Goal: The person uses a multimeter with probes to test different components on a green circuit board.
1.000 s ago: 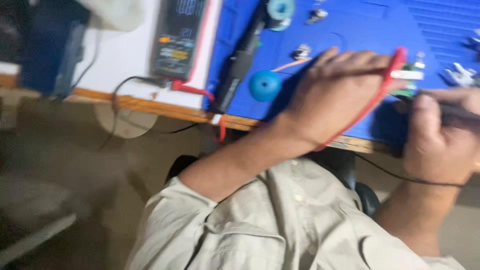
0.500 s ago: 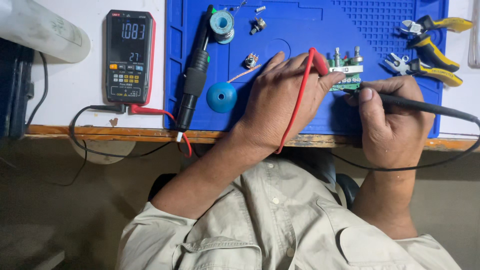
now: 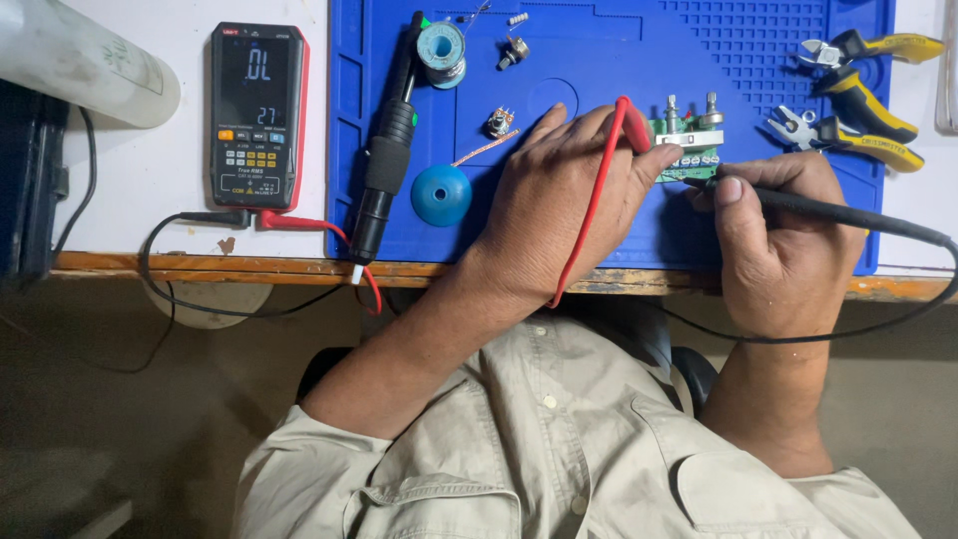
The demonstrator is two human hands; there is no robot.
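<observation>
Left hand [image 3: 569,205] clenched around a thin red probe [image 3: 599,190], fingers curled, tip pressed to a small green circuit board [image 3: 691,155]. Right hand [image 3: 783,235] gripping a slim black probe [image 3: 828,212] like a pen, thumb on top, point touching the same board's lower edge. Board lying near the middle of a blue rubber mat [image 3: 599,60], studded with two metal knob shafts and a white strip. Mat ribbed and dimpled toward its far right corner, moulded into shallow trays along the far edge; far trays holding a spool of solder wire [image 3: 440,45] and a small metal part [image 3: 515,50]. Black soldering iron [image 3: 387,150] with a grooved rubber grip stretched along the mat's left side, cord hanging over the counter's [image 3: 160,160] near edge. Smooth blue dome [image 3: 441,195] just beside the iron; another small knobbed part [image 3: 498,122] near the left hand's fingertips. Dark flat meter [image 3: 256,115] with a red rim on the white counter left of the mat, red and black leads plugged in at its near end. Yellow-handled pliers [image 3: 858,95] at the mat's right edge. Near counter edge of worn bare wood.
</observation>
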